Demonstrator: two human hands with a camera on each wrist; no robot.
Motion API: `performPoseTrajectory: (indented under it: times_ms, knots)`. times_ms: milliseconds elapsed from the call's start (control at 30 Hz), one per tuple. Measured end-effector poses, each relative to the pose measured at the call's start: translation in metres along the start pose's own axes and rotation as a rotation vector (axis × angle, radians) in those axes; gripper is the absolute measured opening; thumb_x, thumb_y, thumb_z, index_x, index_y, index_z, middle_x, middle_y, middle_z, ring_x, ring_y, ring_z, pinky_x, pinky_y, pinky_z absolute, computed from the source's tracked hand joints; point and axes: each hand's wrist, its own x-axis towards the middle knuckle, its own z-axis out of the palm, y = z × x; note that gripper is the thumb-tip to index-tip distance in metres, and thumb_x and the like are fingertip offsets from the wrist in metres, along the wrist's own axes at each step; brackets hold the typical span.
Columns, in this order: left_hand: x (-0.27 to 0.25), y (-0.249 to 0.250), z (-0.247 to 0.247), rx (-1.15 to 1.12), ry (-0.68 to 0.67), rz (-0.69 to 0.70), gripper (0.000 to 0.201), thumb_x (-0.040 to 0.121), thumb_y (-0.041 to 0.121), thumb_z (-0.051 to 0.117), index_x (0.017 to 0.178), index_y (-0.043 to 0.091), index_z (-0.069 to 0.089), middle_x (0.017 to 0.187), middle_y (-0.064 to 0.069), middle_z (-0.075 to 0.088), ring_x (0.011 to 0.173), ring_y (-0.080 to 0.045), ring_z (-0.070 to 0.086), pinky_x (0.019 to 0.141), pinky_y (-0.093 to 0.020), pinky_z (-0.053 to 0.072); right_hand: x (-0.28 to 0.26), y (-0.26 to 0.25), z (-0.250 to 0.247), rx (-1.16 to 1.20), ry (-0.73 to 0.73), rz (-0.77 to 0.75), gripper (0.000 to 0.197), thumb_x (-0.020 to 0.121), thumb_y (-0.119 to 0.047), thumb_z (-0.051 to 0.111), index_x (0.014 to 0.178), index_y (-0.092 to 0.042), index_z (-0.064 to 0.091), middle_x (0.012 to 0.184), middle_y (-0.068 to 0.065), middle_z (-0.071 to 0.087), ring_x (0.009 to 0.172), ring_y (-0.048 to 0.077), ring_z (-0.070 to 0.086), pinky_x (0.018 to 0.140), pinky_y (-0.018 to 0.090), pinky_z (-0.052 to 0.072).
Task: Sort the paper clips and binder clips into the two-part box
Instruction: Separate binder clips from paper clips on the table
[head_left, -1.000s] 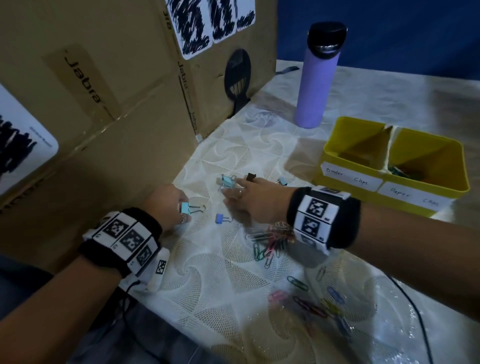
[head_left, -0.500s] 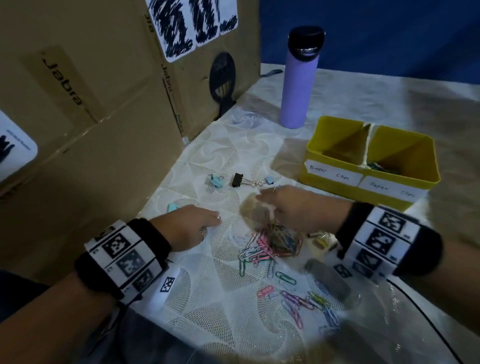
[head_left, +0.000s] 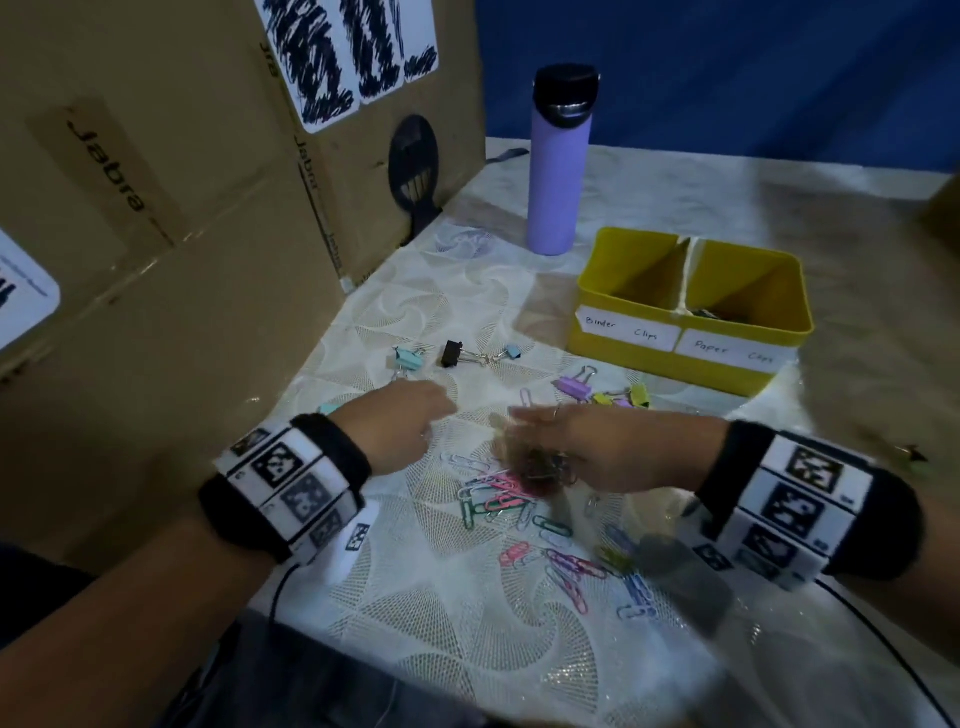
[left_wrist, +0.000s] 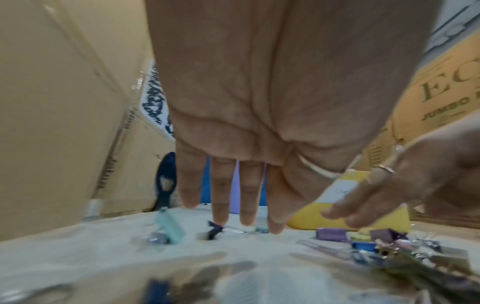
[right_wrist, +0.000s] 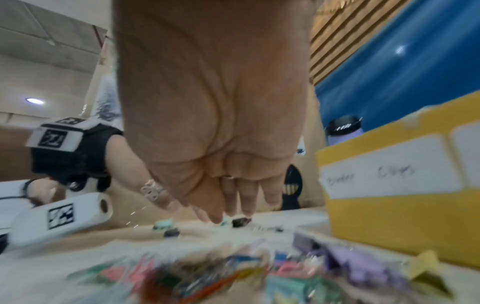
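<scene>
the left hand (head_left: 402, 423) is seen from the head view palm down over the tabletop (head_left: 467, 623); only the left wrist view shows its fingers (left_wrist: 221, 195) stretched straight and released, nothing held. the right hand (head_left: 597, 447) is blurred in the head view above a heap of paper clips (head_left: 498, 493); in the right wrist view its fingers (right_wrist: 244, 197) are extended and close together, with no clip seen in them. the two-part box (head_left: 623, 353), yellow, is placed near the purple bottle (head_left: 558, 171), its long axis running left to right, labels facing the person; something dark is seen in the right compartment, too small to tell. a black binder clip (head_left: 452, 353) lies with its wire handles pointed right, toward a light blue binder clip (head_left: 513, 352). a teal binder clip (head_left: 408, 358) lies just left of them. purple and yellow binder clips (head_left: 602, 392) lie before the box.
</scene>
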Motion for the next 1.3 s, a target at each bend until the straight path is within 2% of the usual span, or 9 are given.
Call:
performPoseTrajectory:
  times_ms: [200,300,433,533,633,867,1067,1167,1300]
  knots:
    - [0.036,0.064,-0.015,0.075,-0.140,0.105,0.062,0.090,-0.005,0.033,0.147,0.013,0.019,0.158,-0.008,0.014,0.145,-0.023,0.019,0.117,-0.031,0.020,-0.013,0.026,-0.006,-0.153,0.054,0.166,0.049,0.087,-0.003,0.045,0.133,-0.018,0.045,0.144,0.011,0.043,0.133,0.031,0.038,0.106,0.043,0.037]
    - [0.041,0.073,-0.007,0.143,-0.205,0.105,0.058,0.092,-0.004,0.032,0.147,0.008,0.017,0.158,-0.011,0.009,0.145,-0.026,0.017,0.118,-0.036,0.021,-0.011,0.028,0.004,-0.226,0.002,0.225,0.057,0.089,-0.009,0.043,0.141,-0.026,0.028,0.152,0.004,0.029,0.140,0.025,0.027,0.113,0.048,0.028]
    - [0.021,0.068,0.006,0.220,-0.297,0.098,0.058,0.093,-0.001,0.032,0.148,0.007,0.014,0.158,-0.012,-0.010,0.147,-0.024,-0.003,0.121,-0.033,0.007,-0.007,0.026,0.007,-0.298,0.037,0.312,0.052,0.088,-0.012,0.042,0.138,-0.021,0.030,0.151,0.005,0.030,0.140,0.022,0.025,0.112,0.052,0.022]
    - [0.001,0.064,0.017,0.136,-0.346,0.107,0.072,0.089,-0.005,0.028,0.149,0.020,-0.005,0.158,-0.003,-0.018,0.147,-0.021,-0.009,0.122,-0.037,0.007,-0.004,0.028,0.005,-0.375,0.022,0.322,0.055,0.088,-0.008,0.039,0.141,-0.019,0.027,0.155,0.006,0.019,0.144,0.028,0.012,0.112,0.054,0.021]
    - [-0.012,0.067,0.024,0.028,-0.401,0.129,0.077,0.086,-0.009,0.028,0.149,0.024,-0.003,0.157,0.002,-0.019,0.146,-0.021,-0.017,0.122,-0.038,0.006,-0.003,0.026,0.006,-0.370,-0.006,0.250,0.059,0.089,-0.004,0.036,0.143,-0.026,0.025,0.159,0.004,-0.005,0.146,0.030,-0.006,0.118,0.054,0.011]
    - [-0.035,0.036,0.045,-0.443,-0.278,0.194,0.072,0.093,-0.004,0.038,0.146,0.035,0.009,0.150,0.025,-0.009,0.143,-0.002,-0.014,0.118,-0.023,0.002,-0.029,0.002,0.013,-0.364,-0.171,0.124,0.079,0.080,0.009,0.031,0.146,-0.030,0.012,0.157,0.008,-0.016,0.143,0.032,-0.019,0.118,0.047,-0.002]
    - [-0.050,0.036,0.057,-0.364,-0.306,0.116,0.073,0.096,0.038,0.038,0.146,0.028,-0.013,0.151,0.010,-0.031,0.137,-0.008,-0.032,0.119,-0.034,-0.010,-0.040,0.010,0.023,-0.188,-0.001,0.293,0.078,0.080,0.006,0.033,0.147,-0.027,0.009,0.158,-0.001,0.012,0.146,0.019,-0.011,0.118,0.045,-0.003]
    - [-0.048,0.041,0.058,-0.204,-0.385,0.129,0.076,0.096,0.044,0.032,0.144,0.020,-0.022,0.149,0.004,-0.037,0.137,-0.014,-0.034,0.117,-0.034,-0.014,-0.050,0.018,0.022,-0.192,-0.035,0.333,0.077,0.080,0.005,0.034,0.145,-0.028,0.011,0.158,0.003,0.014,0.146,0.017,-0.010,0.119,0.045,-0.002]
    - [-0.044,0.047,0.048,-0.155,-0.426,0.148,0.074,0.097,0.040,0.032,0.145,0.018,-0.019,0.152,0.001,-0.033,0.140,-0.016,-0.029,0.118,-0.033,-0.010,-0.079,0.017,0.008,0.190,0.114,0.220,0.078,0.077,0.017,0.029,0.138,-0.030,0.037,0.153,0.001,0.028,0.146,0.011,0.008,0.120,0.035,0.015]
